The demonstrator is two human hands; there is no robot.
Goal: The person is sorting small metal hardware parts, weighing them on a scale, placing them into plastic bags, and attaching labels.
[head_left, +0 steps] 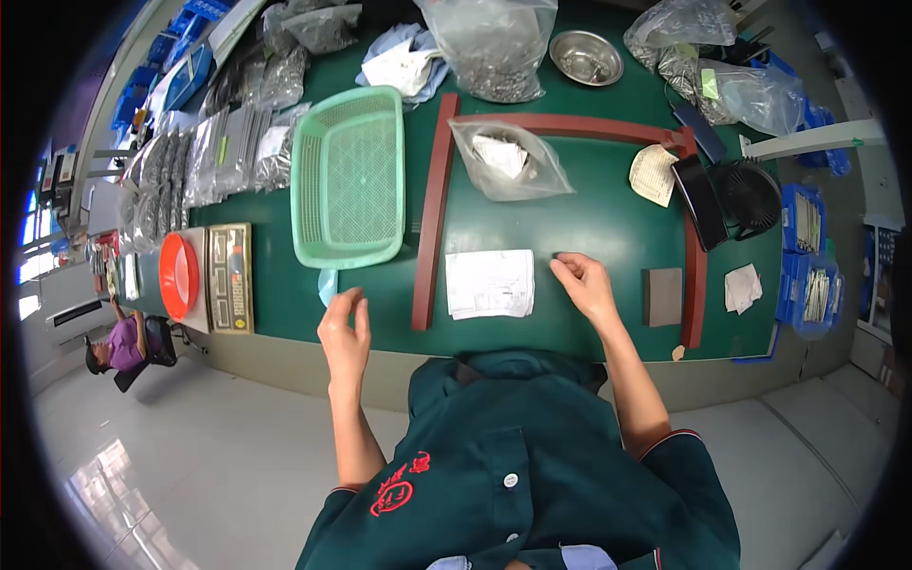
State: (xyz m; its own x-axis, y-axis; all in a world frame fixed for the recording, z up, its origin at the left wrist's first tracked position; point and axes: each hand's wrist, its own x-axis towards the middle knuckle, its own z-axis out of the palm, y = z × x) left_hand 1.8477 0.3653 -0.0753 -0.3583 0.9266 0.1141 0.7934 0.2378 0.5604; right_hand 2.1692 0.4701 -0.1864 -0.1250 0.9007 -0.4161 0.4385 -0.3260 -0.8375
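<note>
While both hands hang seemingly empty over the near side of the green counter (608, 228) in my head view, the folded white paper (490, 283) lies flat between them, inside the three-sided red-brown frame (434, 209). My right hand (584, 283) is at its three o'clock, just apart, grip narrow, nothing visible between thumb and fingers. My left hand (344, 328) is toward its nine o'clock, beyond the frame's bar, grip loosely parted; the green basket (300, 190) sits at that hand's twelve o'clock. I judge the paper light, limp and easily creased, best pinched by its three-o'clock edge rather than pushed at the middle.
</note>
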